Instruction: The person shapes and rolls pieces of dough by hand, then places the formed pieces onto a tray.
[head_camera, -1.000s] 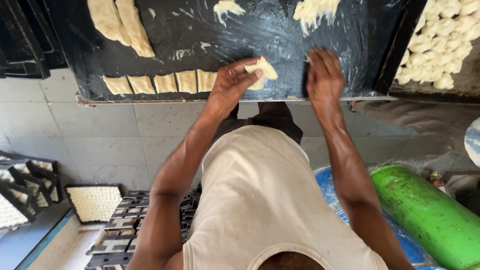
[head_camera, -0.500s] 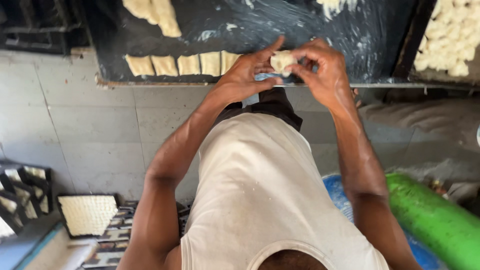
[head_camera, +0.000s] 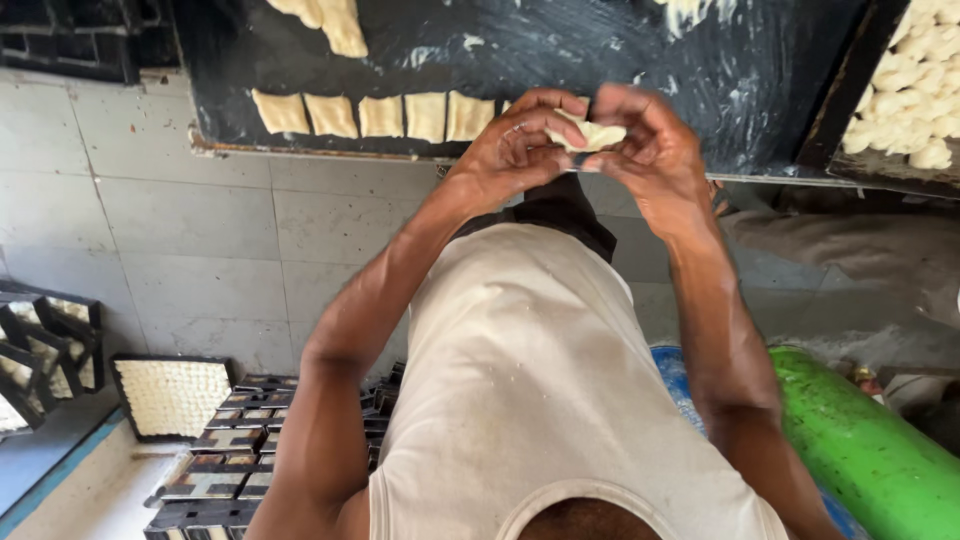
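From up here I look down past a pale sleeveless shirt (head_camera: 520, 380) to the two hands, raised together over the front edge of the black worktop (head_camera: 600, 50). The left hand (head_camera: 515, 145) and the right hand (head_camera: 650, 150) are both closed on one small piece of dough (head_camera: 592, 134), pinched between the fingertips of each, so it sits in the air between them rather than on the surface. I can only see its top fold; the rest is hidden behind the fingers. It looks soft, pale and creased.

Just left of the hands a row of flat square dough pieces (head_camera: 370, 115) lies along the worktop edge, smooth and cream-coloured. The worktop is dark and streaked with flour. Farther right a tray of lumpy dough shapes (head_camera: 905, 90) is cut off by the frame.
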